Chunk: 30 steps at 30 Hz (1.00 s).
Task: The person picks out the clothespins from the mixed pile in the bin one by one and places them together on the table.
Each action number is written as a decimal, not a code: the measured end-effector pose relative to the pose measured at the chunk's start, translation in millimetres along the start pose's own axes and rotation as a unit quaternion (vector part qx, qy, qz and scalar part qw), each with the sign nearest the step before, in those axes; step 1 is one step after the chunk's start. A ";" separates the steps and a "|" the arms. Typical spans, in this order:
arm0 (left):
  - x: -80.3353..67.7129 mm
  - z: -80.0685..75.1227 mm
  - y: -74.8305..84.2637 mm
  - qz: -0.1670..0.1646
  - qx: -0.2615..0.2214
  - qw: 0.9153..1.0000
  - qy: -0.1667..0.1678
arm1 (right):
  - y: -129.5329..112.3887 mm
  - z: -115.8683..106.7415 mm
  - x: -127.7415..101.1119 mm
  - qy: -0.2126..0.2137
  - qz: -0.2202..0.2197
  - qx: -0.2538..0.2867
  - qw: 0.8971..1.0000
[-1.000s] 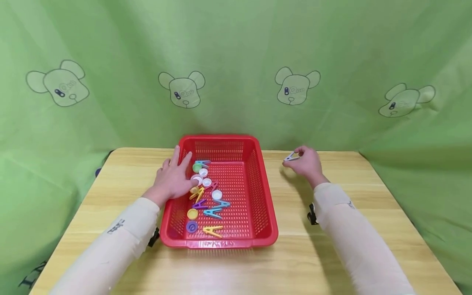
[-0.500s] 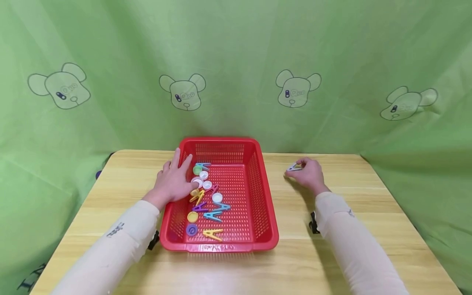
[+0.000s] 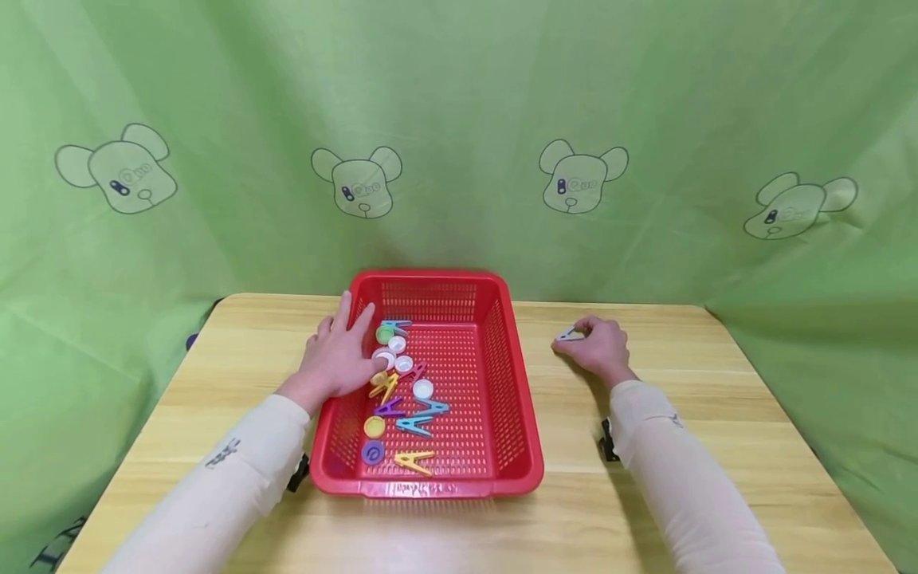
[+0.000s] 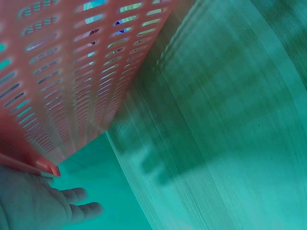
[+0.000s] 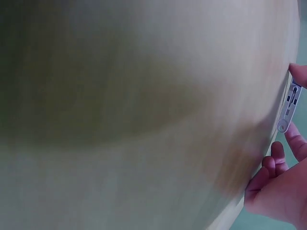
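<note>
My left hand (image 3: 337,357) rests across the left rim of a red plastic basket (image 3: 512,375), fingers spread and straight, thumb reaching over the inside. In the left wrist view the same hand (image 4: 36,203) shows at the lower left against the perforated basket wall (image 4: 86,72). To the right of the basket, my right hand (image 3: 598,348) pinches a whitish clothespin (image 3: 569,336) between thumb and finger, low over the tabletop. The right wrist view shows the clothespin (image 5: 289,106) at its right edge, with the other fingers (image 5: 277,151) curled below.
Inside the basket, mostly on its left side, lie several bottle caps, such as a purple cap (image 3: 373,453) and a yellow cap (image 3: 374,427), and several clothespins, including a yellow clothespin (image 3: 414,461). A green curtain (image 3: 459,143) hangs behind the wooden table (image 3: 559,518).
My right hand has lowered toward the tabletop with the clothespin pinched in it. The left hand stays on the basket rim, and the whole head view has shifted slightly downward.
</note>
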<state>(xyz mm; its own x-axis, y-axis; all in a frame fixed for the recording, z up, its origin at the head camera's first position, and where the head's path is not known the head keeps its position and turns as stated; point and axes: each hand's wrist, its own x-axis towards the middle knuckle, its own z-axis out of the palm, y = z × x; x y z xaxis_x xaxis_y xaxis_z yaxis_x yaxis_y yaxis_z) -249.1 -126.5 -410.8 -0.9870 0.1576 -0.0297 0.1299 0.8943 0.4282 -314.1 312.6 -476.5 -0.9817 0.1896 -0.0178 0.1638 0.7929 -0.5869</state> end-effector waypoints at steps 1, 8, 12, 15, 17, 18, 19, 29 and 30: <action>-0.3 0.4 0.1 0.000 0.000 1.000 0.001 | 0.6 0.3 -0.6 0.001 0.001 -0.002 1.000; -1.9 1.9 2.4 0.003 -0.003 1.000 0.002 | 3.3 -3.8 -5.2 -0.005 -0.007 -0.010 1.000; -2.1 2.2 3.8 0.006 -0.003 1.000 0.000 | 7.0 -7.2 -4.3 -0.021 -0.026 -0.016 0.999; -2.6 2.2 4.0 0.005 -0.005 1.000 -0.003 | 11.5 -9.3 -3.4 -0.031 -0.041 -0.024 0.998; -3.1 2.0 3.6 0.004 -0.007 1.000 -0.005 | 14.8 -10.8 -3.6 -0.035 -0.049 -0.029 0.998; -3.3 2.0 3.0 0.003 -0.007 1.000 -0.006 | 16.3 -11.3 -3.7 -0.035 -0.050 -0.031 0.998; -3.6 1.7 2.7 0.003 -0.006 1.000 -0.006 | 17.5 -11.9 -3.9 -0.035 -0.051 -0.032 0.998; -2.2 0.2 -1.0 0.004 -0.002 1.000 -0.005 | 19.3 -17.1 -9.6 -0.036 -0.052 -0.032 0.998; -1.9 0.3 -1.2 0.004 -0.003 1.000 -0.006 | 19.0 -17.0 -10.3 -0.035 -0.053 -0.033 0.997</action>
<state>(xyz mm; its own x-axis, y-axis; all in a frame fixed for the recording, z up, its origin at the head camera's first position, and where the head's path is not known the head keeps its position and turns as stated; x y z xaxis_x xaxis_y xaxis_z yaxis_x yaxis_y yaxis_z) -247.3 -127.8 -411.5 -0.9848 0.1697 -0.0364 0.1374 0.8905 0.4338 -299.2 335.6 -473.7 -0.9978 0.0635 -0.0171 0.0628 0.8433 -0.5337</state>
